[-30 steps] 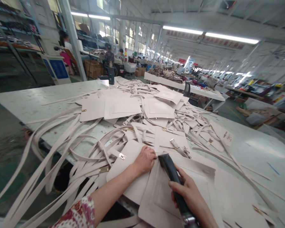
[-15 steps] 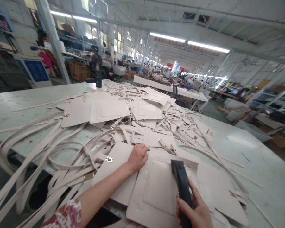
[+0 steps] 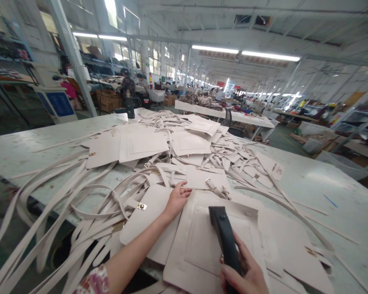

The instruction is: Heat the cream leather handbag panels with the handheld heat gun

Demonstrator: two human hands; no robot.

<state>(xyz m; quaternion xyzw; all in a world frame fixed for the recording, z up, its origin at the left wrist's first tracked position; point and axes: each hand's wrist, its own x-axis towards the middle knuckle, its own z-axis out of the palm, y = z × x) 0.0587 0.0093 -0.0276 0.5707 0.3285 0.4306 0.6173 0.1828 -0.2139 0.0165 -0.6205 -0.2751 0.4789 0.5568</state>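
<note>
My left hand is at the upper left corner of a beige bag panel, with its fingers at the panel's edge; some fingertips are hidden there. This panel has a stitched rectangular pocket outline and a raised top edge. In my right hand is a black handheld tool with a curved body, its blunt head above the panel. Whether the tool touches the panel I cannot tell. Under my left forearm lies another beige panel with a brass clasp.
Long beige straps loop over the table's left edge. Beyond my hands, more panels and straps are heaped on the pale table. A blue pen-like stick lies at right. People work farther back.
My left hand's fingers have loosened and spread at the panel's corner. The black tool has moved left over the panel in my right hand. The camera view has shifted slightly.
</note>
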